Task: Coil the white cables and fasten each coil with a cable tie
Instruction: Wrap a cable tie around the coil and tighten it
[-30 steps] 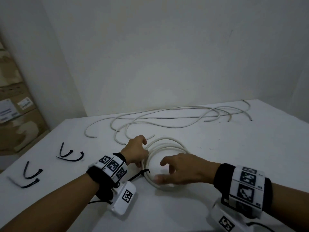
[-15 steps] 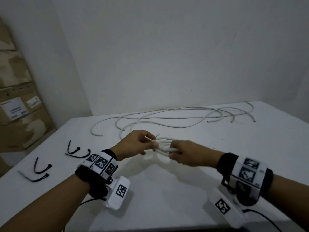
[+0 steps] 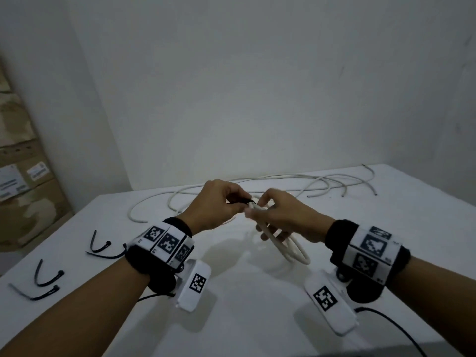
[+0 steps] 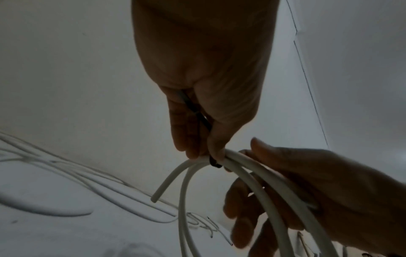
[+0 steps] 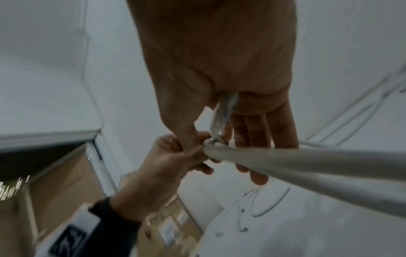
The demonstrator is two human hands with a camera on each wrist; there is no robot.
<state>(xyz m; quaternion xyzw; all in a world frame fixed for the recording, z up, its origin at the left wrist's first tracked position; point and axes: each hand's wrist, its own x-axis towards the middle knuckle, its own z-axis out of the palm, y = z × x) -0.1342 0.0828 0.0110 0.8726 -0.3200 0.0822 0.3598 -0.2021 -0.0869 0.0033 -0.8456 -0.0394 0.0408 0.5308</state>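
Observation:
A white cable coil [image 3: 292, 249] hangs above the table, its loops gripped at the top by my right hand [image 3: 255, 211]. My left hand [image 3: 243, 202] meets it from the left and pinches a black cable tie [image 3: 246, 201] wrapped on the coil. In the left wrist view the black cable tie [image 4: 197, 113] runs up between the fingers [image 4: 182, 132] of my left hand, and its loop sits on the white cable coil [image 4: 252, 180], one cut end of which sticks out. The right wrist view shows the white cable coil [image 5: 307, 163] blurred and close.
Several loose white cables [image 3: 296, 182] lie across the back of the white table [image 3: 244, 305]. Spare black cable ties [image 3: 101, 247] lie in pairs at the left, with more cable ties [image 3: 46, 283] near the left edge. Cardboard boxes [image 3: 23, 191] stand beyond the table's left side.
The coil lay flat on the table under both hands. Both hands have lifted it; it now hangs tilted from the right hand while the left pinches the tie.

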